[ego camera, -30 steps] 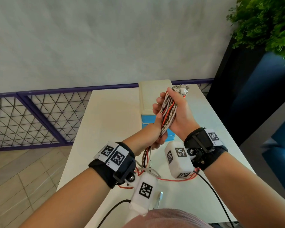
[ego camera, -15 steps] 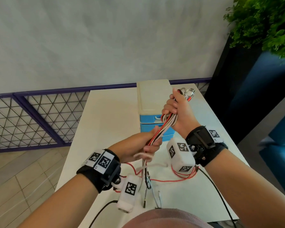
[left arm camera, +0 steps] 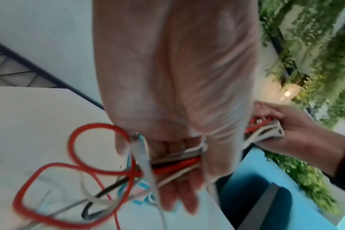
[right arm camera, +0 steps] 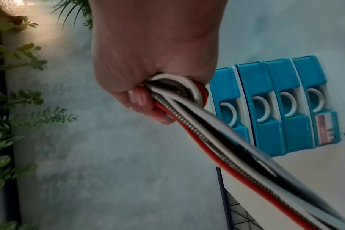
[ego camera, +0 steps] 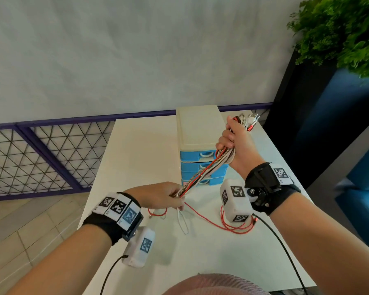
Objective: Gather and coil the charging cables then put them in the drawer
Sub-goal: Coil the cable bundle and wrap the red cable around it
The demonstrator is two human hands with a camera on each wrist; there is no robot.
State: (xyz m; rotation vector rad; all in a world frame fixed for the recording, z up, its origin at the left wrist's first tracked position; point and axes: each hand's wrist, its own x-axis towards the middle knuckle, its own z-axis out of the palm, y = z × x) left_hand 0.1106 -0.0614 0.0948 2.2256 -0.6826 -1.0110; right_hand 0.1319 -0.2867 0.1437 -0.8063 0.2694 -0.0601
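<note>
We note the right hand (ego camera: 235, 143) fisted round the bundle of red, white and braided charging cables (ego camera: 202, 175); the left hand (ego camera: 158, 198) pinches its lower strands.

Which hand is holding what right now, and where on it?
Both hold the charging cable bundle. The right hand grips its folded upper end just below the plugs; the left hand grips it lower down, with loose tails trailing onto the table.
</note>
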